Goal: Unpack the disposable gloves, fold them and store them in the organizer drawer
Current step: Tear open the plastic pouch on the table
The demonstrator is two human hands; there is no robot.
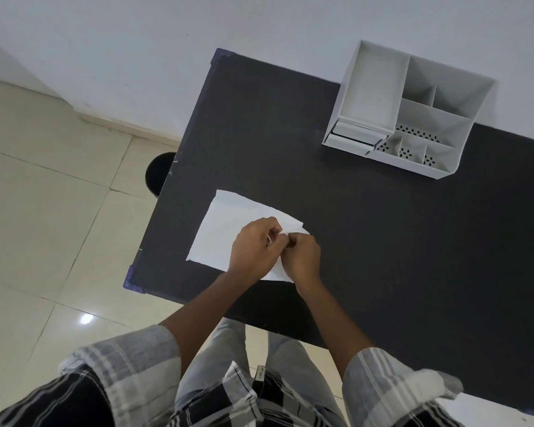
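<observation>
A flat white glove packet (pixel 225 229) lies on the dark table (pixel 383 241) near its left edge. My left hand (pixel 253 245) and my right hand (pixel 302 254) meet over the packet's right end, both pinching its edge between fingers and thumbs. The packet's right part is hidden under my hands. A white desk organizer (pixel 413 115) stands at the far right of the table, with several open compartments and small drawers (pixel 352 137) at its lower left. No loose gloves are visible.
A black round stool or bin (pixel 159 172) sits on the tiled floor just beyond the table's left edge. A white wall runs behind the table. Purple corner guards (pixel 133 282) mark the table's left corners.
</observation>
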